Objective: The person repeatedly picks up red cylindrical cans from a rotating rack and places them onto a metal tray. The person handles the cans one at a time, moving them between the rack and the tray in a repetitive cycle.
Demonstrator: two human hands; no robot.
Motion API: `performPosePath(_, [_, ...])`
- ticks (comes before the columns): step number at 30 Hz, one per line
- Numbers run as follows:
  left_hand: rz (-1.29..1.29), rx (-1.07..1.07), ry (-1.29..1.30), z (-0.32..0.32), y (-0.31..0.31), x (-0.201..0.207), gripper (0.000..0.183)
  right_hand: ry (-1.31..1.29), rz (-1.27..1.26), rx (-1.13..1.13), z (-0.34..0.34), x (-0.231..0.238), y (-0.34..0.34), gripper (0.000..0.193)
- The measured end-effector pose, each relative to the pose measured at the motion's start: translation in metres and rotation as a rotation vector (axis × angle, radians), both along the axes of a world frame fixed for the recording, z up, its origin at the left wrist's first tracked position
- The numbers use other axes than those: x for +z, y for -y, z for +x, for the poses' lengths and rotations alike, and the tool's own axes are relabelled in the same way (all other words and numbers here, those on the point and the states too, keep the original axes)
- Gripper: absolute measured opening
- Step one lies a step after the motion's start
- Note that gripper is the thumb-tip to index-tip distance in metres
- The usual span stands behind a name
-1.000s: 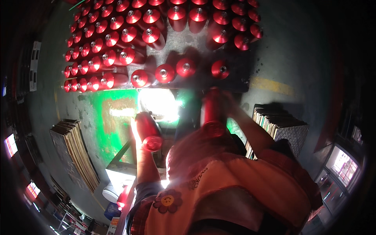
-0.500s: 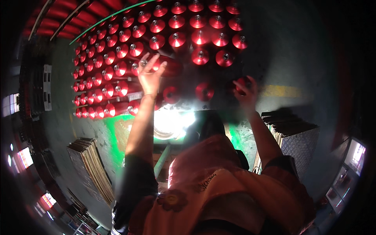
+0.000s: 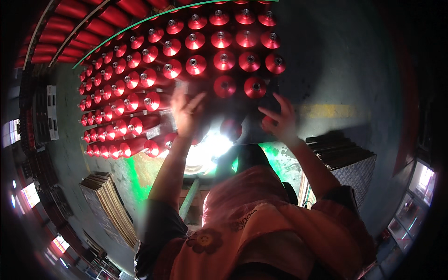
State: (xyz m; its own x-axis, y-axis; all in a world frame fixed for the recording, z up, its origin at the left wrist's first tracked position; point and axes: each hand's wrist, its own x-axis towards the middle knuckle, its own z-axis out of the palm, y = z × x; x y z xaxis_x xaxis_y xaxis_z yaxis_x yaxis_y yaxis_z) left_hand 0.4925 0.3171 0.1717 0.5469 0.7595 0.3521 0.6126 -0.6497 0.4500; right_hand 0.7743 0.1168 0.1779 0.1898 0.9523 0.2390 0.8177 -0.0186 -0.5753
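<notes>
Upright red metal cylinders with cone-shaped shoulders and narrow threaded necks stand in rows, one of them a front red cylinder (image 3: 255,87). My left hand (image 3: 185,112) hovers at the front of the rows, blurred, its fingers apart and no cylinder visibly gripped. What lies under its palm is hidden. My right hand (image 3: 282,122) is spread beside a dark red cylinder (image 3: 268,123), partly hidden by the fingers; whether they touch is unclear. Between both hands, nearer to me, another shaded red cylinder (image 3: 231,129) stands.
A green rail (image 3: 140,27) curves behind the rows, with more red cylinders (image 3: 60,25) lying beyond. Stacked boards (image 3: 108,205) stand at left, another stack (image 3: 347,163) at right. A bright lamp glare (image 3: 210,151) lies before my body. Yellow line (image 3: 331,110) on the floor.
The view has shifted, so the rows appear lower and further left. My left hand has moved right, away from the left-hand cylinders. My right hand's fingers have spread beside the dark cylinder.
</notes>
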Motion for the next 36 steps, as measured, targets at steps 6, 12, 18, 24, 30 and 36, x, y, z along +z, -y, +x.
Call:
performPosePath(6, [-0.253, -0.19, 0.02, 0.093, 0.0, -0.031, 0.041, -0.059, -0.132, 0.243, 0.017, -0.023, -0.091, 0.055])
performPosePath(12, [-0.236, -0.12, 0.046, 0.095, 0.0, -0.038, 0.04, -0.046, -0.167, 0.193, 0.02, -0.052, -0.102, 0.051])
performPosePath(18, [-0.259, -0.035, 0.213, 0.018, 0.008, 0.047, 0.04, -0.065, 0.055, 0.217, 0.038, 0.017, -0.094, 0.052])
performPosePath(24, [-0.642, 0.366, 0.982, -0.167, 0.073, 0.099, 0.051, -0.559, 0.101, 0.113, 0.019, 0.107, -0.071, 0.05])
performPosePath(30, [-0.78, 0.669, 1.002, -0.277, 0.164, 0.058, 0.054, -1.601, -0.412, 0.288, -0.131, 0.067, -0.07, 0.054])
performPosePath(36, [-1.114, 0.816, 1.348, -0.33, 0.228, -0.004, 0.039, -1.564, -0.743, 0.747, -0.308, -0.013, -0.033, 0.026])
